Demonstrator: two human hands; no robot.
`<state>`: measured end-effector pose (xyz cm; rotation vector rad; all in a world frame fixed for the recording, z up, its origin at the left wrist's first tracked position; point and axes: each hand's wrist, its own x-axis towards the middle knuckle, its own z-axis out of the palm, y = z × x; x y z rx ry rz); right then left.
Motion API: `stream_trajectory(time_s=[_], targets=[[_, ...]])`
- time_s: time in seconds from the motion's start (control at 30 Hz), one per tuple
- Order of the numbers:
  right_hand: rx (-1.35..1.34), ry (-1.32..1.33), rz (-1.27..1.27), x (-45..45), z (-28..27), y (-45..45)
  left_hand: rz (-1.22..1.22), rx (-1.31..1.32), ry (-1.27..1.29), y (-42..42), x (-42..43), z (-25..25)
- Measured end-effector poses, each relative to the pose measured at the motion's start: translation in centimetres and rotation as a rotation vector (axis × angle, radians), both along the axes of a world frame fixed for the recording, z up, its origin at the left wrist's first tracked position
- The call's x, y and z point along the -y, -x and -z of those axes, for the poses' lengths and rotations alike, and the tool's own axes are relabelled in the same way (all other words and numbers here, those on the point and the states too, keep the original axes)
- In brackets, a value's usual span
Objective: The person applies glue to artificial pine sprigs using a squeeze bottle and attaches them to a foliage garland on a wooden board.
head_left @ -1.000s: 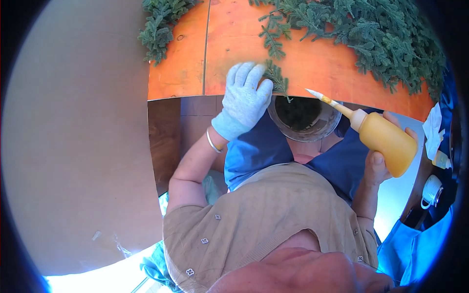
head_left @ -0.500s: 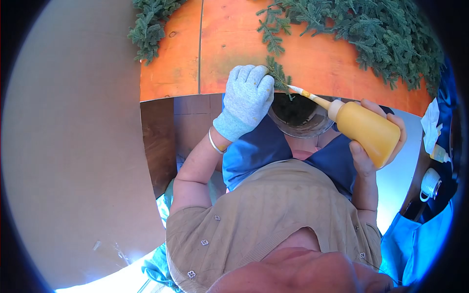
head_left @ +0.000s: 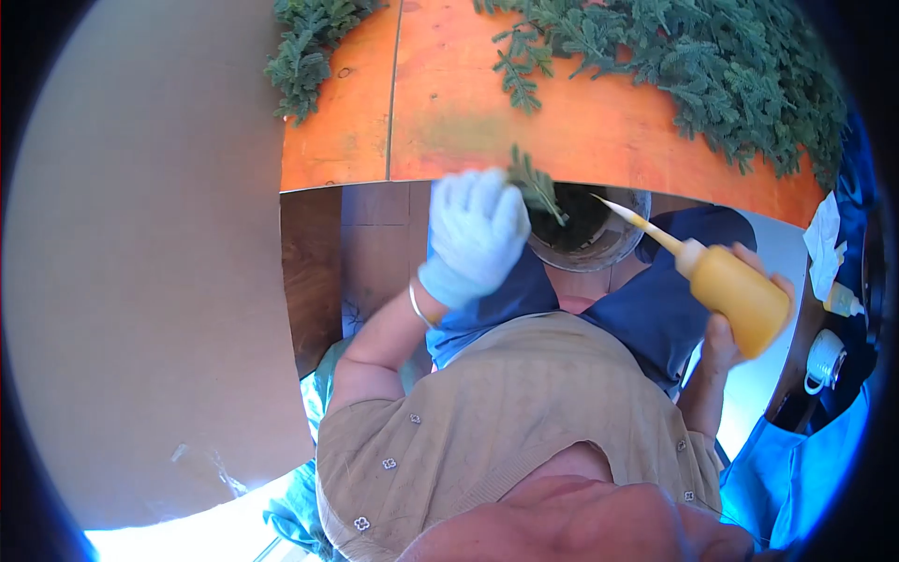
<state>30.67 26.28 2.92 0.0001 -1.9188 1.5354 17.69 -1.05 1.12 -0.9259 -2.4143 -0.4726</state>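
Sprig (head_left: pixel 535 185) seemingly pinched in left fingers (head_left: pixel 484 197), by edge of orange board (head_left: pixel 609 131), right fingers (head_left: pixel 747 255) around bottle (head_left: pixel 740 298), gap between

One head-worn wide-angle camera looks steeply down over the wearer's beige knit top (head_left: pixel 534 403) toward the orange wooden tabletop (head_left: pixel 552 136) at the upper edge, close enough to frame the gloved left hand (head_left: pixel 476 232) and bare right hand (head_left: pixel 720 343)

Apparent craft workshop: orange wooden worktop (head_left: pixel 599 122), upper centre; green sprig pile (head_left: pixel 740 80), upper right; yellow nozzle bottle (head_left: pixel 743 298), right of centre.
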Motion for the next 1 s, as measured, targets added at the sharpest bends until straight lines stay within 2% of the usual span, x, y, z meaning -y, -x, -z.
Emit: stream_trajectory(time_s=[0.07,0.13,0.17,0.27,0.33,0.43,0.53,0.57,0.67,0.7,0.8,0.9,1.0], targets=[[0.017,-0.082,0.105,-1.7,0.2,-1.2,-0.029,0.154,0.08,-2.3,-1.7,1.1],[0.042,-0.164,0.205,-2.9,0.5,-1.6,0.092,0.464,0.153,-3.4,-3.0,1.0],[0.04,-0.172,0.248,-3.2,0.7,-1.5,0.155,0.382,-0.038,-3.6,-3.1,0.6],[0.034,-0.227,0.311,-3.5,0.7,-1.7,0.029,0.03,-0.015,0.6,-1.7,-2.5],[0.026,-0.225,0.299,-3.5,0.8,-1.7,-0.044,0.034,-0.13,4.3,-2.2,-3.5],[0.01,-0.213,0.292,-2.9,0.7,-1.3,-0.202,0.095,-0.048,8.7,-3.6,-1.4],[-0.002,-0.234,0.3,-3.0,0.7,-1.1,-0.034,0.149,0.01,10.1,-1.6,-0.4],[0.0,-0.244,0.307,-3.1,0.7,-1.2,0.021,0.137,0.014,9.5,-0.2,-1.2],[0.034,-0.212,0.301,-3.5,0.3,-1.3,0.35,0.334,0.007,9.3,3.4,-4.0],[0.03,-0.186,0.263,-3.6,0.4,-1.2,0.392,0.379,0.087,9.6,3.8,-4.5],[0.006,-0.108,0.157,-3.4,0.5,0.2,0.534,0.312,0.205,11.7,4.1,-3.2],[-0.025,-0.062,0.082,-2.5,0.3,2.1,0.527,0.158,0.023,11.3,4.2,-2.7],[-0.042,-0.088,0.045,-1.9,0.0,3.5,0.216,0.072,-0.13,8.3,5.3,-1.8]])
